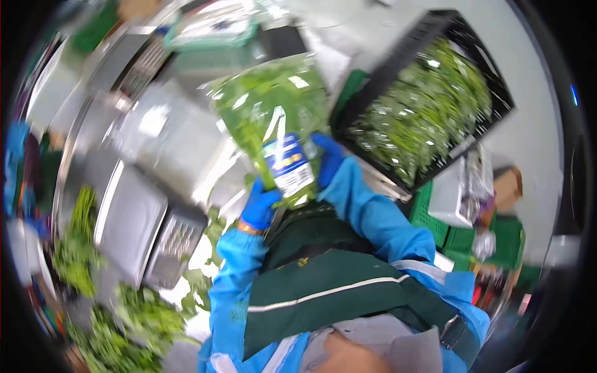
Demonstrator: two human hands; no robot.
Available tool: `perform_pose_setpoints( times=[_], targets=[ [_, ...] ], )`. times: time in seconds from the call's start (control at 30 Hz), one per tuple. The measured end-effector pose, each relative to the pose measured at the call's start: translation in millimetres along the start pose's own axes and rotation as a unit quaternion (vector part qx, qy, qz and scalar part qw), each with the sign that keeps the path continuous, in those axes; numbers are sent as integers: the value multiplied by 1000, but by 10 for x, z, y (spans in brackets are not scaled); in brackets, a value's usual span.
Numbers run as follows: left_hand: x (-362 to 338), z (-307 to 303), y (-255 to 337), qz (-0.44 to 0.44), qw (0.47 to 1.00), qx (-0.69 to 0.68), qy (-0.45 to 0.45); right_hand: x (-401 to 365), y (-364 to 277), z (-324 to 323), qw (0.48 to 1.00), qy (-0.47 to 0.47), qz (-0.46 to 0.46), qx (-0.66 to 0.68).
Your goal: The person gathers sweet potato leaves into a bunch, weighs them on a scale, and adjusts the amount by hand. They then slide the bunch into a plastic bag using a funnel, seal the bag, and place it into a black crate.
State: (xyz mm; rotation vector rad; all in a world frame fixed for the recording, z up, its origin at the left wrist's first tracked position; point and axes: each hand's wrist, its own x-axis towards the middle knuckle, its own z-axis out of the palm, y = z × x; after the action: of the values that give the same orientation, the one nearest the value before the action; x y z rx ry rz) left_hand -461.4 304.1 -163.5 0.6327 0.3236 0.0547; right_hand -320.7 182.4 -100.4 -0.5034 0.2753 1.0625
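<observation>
The step in hand is judged to be the handling of one filled pack. A clear bag of greens (273, 118) is held up in front of the chest, above the steel worktop (134, 217), with its printed label (289, 163) turned towards the camera.

The left hand (258, 208), gloved in blue, is closed on the bag's near left corner. The right hand (329, 158), also gloved, is curled round the right edge beside the label. The exact finger positions are blurred.

A black crate (398, 62) filled with similar greens is seen to the far right. Loose bunches of greens (78, 248) lie on the left.

Any transfer of the bag would call for a firm two-handed grip to be kept, so that the leaves are not crushed and the label is left readable.
</observation>
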Motion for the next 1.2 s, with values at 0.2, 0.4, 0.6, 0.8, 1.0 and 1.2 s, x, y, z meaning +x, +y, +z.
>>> perform_pose_setpoints(
  times=[0.2,0.4,0.6,0.8,1.0,1.2],
  targets=[
    [140,495,163,2,991,133,7,51,-38,172,964,3,-251,-94],
    [446,884,165,124,983,128,33,101,-445,78,835,122,-373,-386],
    [958,1192,-62,265,851,445,87,-478,-759,232,654,-39,-505,-562],
    [1042,2250,-315,405,710,565,-113,-985,-1678,-188,713,77,-517,-468],
    [1830,3229,-456,489,629,577,-177,-2100,-2718,-928,639,97,-603,-468],
    [3394,4084,-1009,363,604,623,-339,-2866,-3441,-447,386,180,-677,-600]
  ],
)
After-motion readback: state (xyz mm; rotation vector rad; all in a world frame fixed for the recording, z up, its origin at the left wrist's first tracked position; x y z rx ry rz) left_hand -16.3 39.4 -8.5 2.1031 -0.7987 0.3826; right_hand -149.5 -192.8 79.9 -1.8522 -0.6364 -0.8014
